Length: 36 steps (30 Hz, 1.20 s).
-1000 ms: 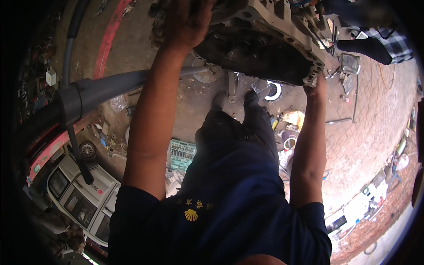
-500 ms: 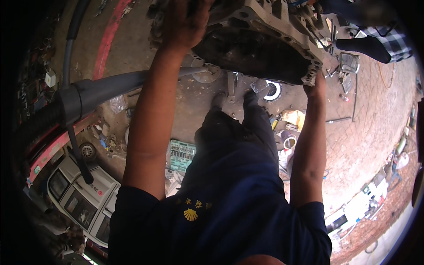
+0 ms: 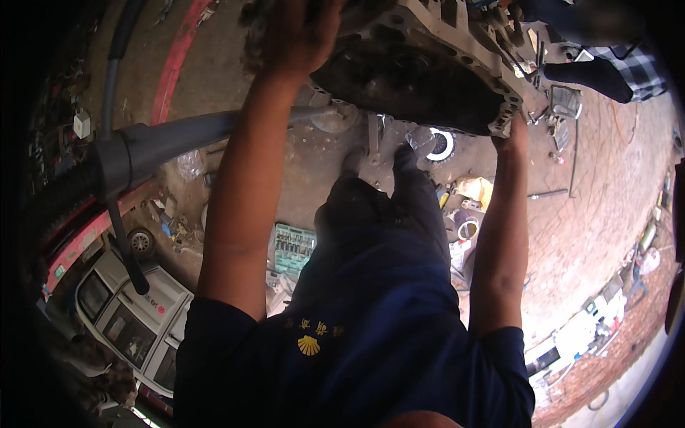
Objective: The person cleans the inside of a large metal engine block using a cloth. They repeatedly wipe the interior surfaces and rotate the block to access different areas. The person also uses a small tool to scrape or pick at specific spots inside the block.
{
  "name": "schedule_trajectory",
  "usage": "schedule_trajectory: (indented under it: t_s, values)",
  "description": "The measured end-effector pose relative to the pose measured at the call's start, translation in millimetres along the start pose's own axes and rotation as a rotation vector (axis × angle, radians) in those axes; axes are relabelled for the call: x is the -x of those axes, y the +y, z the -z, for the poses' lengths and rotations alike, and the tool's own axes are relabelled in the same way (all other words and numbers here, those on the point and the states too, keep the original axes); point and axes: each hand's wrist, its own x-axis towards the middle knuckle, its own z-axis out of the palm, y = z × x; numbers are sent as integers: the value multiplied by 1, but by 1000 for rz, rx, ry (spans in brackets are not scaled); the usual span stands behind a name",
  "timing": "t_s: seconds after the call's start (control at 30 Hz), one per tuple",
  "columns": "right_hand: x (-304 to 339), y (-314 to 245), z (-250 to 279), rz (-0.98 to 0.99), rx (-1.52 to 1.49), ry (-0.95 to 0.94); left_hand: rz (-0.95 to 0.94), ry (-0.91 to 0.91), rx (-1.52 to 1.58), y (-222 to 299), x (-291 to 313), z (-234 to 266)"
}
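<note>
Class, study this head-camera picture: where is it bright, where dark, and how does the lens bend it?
Head view: sunlit brick ground glares pale at right; the metal housing's underside is in deep shadow; the left hand and right hand on it are dim; the grey pipe curves with fisheye distortion, and a black vignette rings the frame.

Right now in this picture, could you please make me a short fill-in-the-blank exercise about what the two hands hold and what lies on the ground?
1. Both hands grip a large metal ____ housing.
2. The left hand and the right hand hold it at ____ edges.
3. On the ground lies a green ____ tray.
4. The person's shirt is dark ____.

Missing words: gearbox; opposite; tool; blue
</note>
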Motion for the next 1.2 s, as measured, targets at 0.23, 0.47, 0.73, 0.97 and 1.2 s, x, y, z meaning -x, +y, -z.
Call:
schedule_trajectory:
  t_s: [0.23,0.47,0.73,0.97,1.2]
  values:
    - [2,1,5,-35,121,-11,-62,213,-30,-1,9,-16]
    - [2,-4,9,-89,60,-55,-92,220,28,4,3,-17]
    - [54,-2,26,691,867,361,-113,138,8,19,-1,-10]
    - [169,-47,-69,1016,1055,-39,-392,506,-19,-13,-1,-33]
    - [170,21,-135,414,600,-168,-152,147,4,21,-2,-10]
